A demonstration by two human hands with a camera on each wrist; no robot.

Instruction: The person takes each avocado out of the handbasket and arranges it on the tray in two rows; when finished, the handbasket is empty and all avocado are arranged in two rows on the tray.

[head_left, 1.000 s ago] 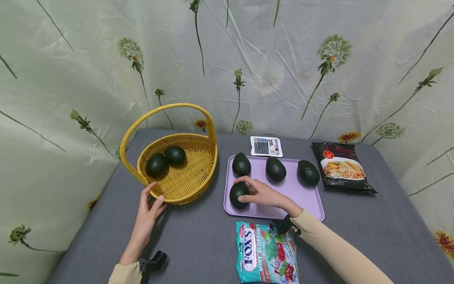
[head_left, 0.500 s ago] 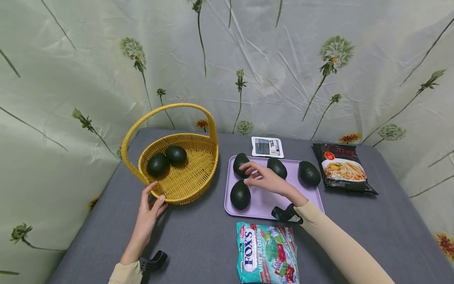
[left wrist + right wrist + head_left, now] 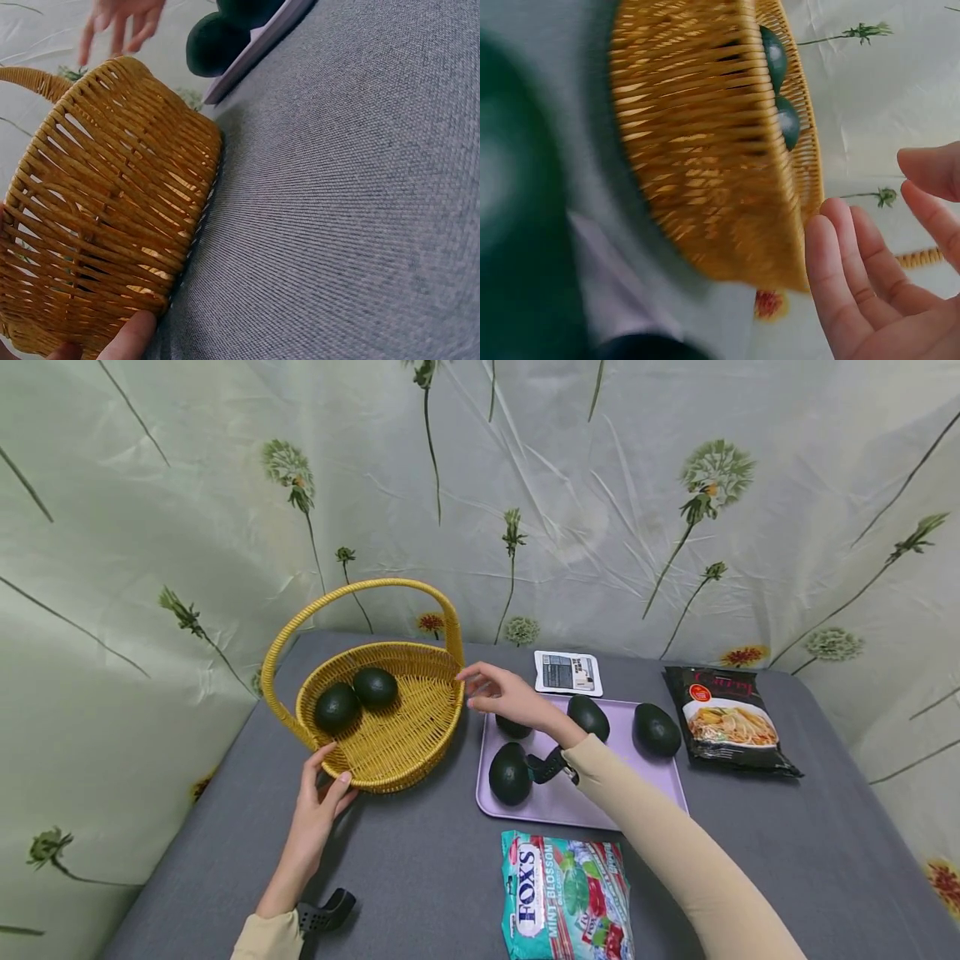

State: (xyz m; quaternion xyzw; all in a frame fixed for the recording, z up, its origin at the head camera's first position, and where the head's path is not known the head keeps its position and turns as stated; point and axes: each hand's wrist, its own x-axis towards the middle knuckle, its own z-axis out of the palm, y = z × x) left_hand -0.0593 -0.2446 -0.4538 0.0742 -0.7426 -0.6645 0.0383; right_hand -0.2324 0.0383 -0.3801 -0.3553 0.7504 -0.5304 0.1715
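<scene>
My left hand (image 3: pixel 315 806) holds the yellow wicker basket (image 3: pixel 405 735) at its near left rim, with fingers against the weave in the left wrist view. Two dark green avocados (image 3: pixel 356 700) lie inside, on the left. My right hand (image 3: pixel 510 695) reaches over the far left corner of the lilac tray (image 3: pixel 570 806). Its fingers are loosely bent, hold nothing, and come right up to the basket's right rim; the right wrist view shows them apart from the thumb. Several avocados (image 3: pixel 510 774) rest on the tray, one partly hidden under this hand.
A green candy bag (image 3: pixel 566 897) lies in front of the tray. Behind it is a small white packet (image 3: pixel 567 672), and to its right a black noodle pack (image 3: pixel 727 718). The basket's tall handle (image 3: pixel 360 587) arches over it. A floral curtain hangs behind the grey table.
My right hand has let go of the near left avocado on the tray, risen, and moved left and away to the basket's right rim. My left hand has stayed at the basket.
</scene>
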